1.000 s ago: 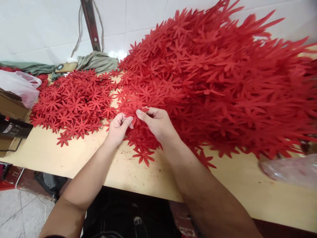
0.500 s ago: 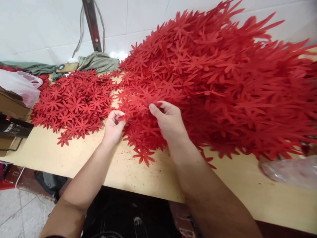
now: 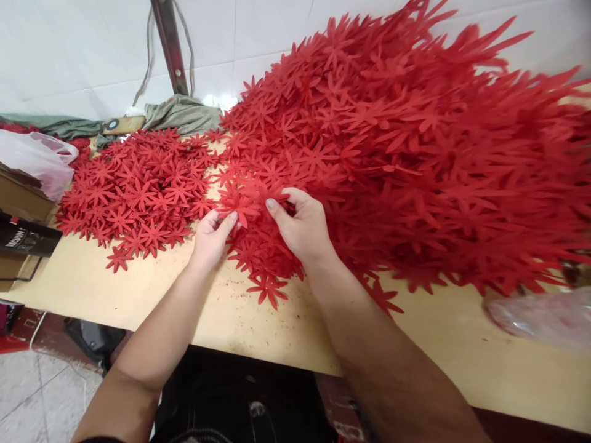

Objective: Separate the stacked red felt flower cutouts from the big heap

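Note:
My left hand (image 3: 213,235) pinches a red flower-shaped cutout (image 3: 241,208) between thumb and fingers, at the left edge of a large heap of red flower cutouts (image 3: 369,141). Just right of it, my right hand (image 3: 302,224) is closed, thumb against fingers, on the petals of a red flower cutout, partly hidden by the hand. A smaller pile of red flower cutouts (image 3: 138,184) lies left of my hands. One loose flower cutout (image 3: 119,258) rests at that pile's front.
The pale tabletop (image 3: 152,301) runs along a white tiled wall. At left are a white plastic bag (image 3: 34,160) and a black box (image 3: 28,237). Grey-green cloth (image 3: 182,115) lies at the back beside a phone-like object (image 3: 124,125). Clear plastic (image 3: 545,314) sits at right.
My right hand has moved left, closer to my left hand. The flower cutout at my left fingertips now shows more of its spread petals.

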{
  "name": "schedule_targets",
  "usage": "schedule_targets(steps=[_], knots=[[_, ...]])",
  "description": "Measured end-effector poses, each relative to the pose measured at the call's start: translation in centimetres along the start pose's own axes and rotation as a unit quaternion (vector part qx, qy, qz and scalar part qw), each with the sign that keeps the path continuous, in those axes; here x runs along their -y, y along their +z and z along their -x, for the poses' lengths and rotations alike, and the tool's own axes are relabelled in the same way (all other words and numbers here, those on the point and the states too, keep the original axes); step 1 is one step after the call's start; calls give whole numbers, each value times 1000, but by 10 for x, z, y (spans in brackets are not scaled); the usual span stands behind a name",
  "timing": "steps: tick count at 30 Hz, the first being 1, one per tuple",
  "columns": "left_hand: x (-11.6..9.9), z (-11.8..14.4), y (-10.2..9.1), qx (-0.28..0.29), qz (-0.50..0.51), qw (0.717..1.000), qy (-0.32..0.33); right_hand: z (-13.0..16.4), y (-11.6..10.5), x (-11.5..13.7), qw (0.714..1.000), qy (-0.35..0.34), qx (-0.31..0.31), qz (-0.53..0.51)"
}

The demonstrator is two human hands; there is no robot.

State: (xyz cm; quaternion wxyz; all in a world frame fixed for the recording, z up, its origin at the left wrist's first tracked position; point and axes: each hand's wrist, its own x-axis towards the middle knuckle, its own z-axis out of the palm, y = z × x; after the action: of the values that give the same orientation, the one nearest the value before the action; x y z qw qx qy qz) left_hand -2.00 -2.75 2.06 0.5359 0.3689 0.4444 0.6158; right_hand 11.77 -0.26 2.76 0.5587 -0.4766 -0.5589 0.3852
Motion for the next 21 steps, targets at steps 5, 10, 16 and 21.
schedule_targets(steps=[5, 10, 16, 21], knots=[[-2, 2, 1, -1, -43, 999, -10, 3, 2, 3, 1000, -15, 17, 8], [5, 2, -2, 19, -60, 998, -8, 6, 6, 7, 997, 19, 67, -41], [11, 3, -5, 30, -82, 996, 0, 8, 7, 6, 989, 62, 118, -69], [8, -1, -5, -16, -126, 991, 49, 0, 3, -4, 991, 86, 28, -94]])
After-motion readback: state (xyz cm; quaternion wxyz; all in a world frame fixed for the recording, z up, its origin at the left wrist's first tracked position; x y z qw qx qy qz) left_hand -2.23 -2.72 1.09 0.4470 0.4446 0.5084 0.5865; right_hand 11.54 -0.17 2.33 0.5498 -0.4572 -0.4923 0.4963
